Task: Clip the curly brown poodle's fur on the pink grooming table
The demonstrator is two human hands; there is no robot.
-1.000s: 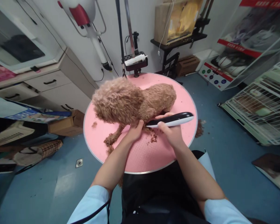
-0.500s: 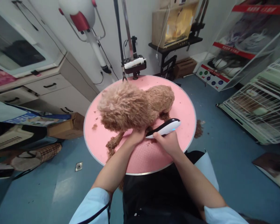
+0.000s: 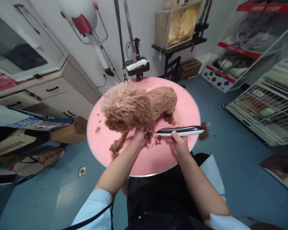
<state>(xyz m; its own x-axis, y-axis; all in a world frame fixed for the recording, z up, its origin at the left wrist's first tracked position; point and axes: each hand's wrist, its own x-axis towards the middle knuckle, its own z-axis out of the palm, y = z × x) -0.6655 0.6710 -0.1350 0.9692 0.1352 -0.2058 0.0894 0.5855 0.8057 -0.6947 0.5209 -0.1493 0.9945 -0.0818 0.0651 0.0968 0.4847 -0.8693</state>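
A curly brown dog [image 3: 132, 107] is on a round pink grooming table [image 3: 98, 134], its head end to the left and its body fur cut shorter than its head fur. My left hand [image 3: 140, 134] is closed at the dog's near foreleg, under the chest; fur hides part of the fingers. In my right hand [image 3: 180, 145] is a black and white hair clipper [image 3: 182, 131], held nearly level with its blade end pointing left, just right of the leg. Cut fur [image 3: 157, 139] lies on the table between the two hands.
A tool holder with a white tube [image 3: 137, 65] is fixed to the table's back post. A white dryer [image 3: 86, 25] stands behind at the left. Wire cages [image 3: 266, 108] are on the right, a cardboard box [image 3: 72, 129] on the left. More cut fur [image 3: 203, 131] lies on the floor.
My right hand has moved right with the clipper, which has turned from a slant to nearly level and is farther from the leg. More loose fur shows near my left hand.
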